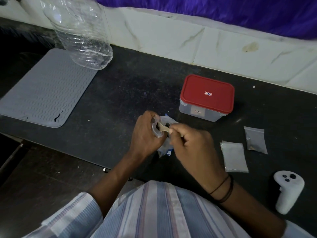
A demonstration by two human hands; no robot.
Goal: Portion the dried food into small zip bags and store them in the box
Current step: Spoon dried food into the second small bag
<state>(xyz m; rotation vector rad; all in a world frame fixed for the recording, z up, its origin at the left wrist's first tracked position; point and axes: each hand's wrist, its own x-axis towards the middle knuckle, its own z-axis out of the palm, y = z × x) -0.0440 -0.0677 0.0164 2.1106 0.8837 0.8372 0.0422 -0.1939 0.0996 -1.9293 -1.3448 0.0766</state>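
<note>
The left hand point(145, 133) is gripping the mouth of a clear bag point(158, 127), fingers curled round it, while the right hand point(190, 143) is pinching a small wooden scoop point(163, 127) dipping into it. Behind sits the red-lidded box point(206, 97) — lid on. Two small zip bags point(234, 156) are lying right of the hands, a white controller point(288, 189) nearer — a grey mat point(46, 90) and plastic bottle point(82, 33) far left.

Two small zip bags lie flat near the counter's right edge, one point(235, 158) nearer the front, one point(255, 140) behind it. One larger clear bag point(163, 133) sits at the front edge. One red-lidded box point(207, 97), one grey mat point(46, 88), one plastic bottle point(80, 31), one white controller point(288, 190).
</note>
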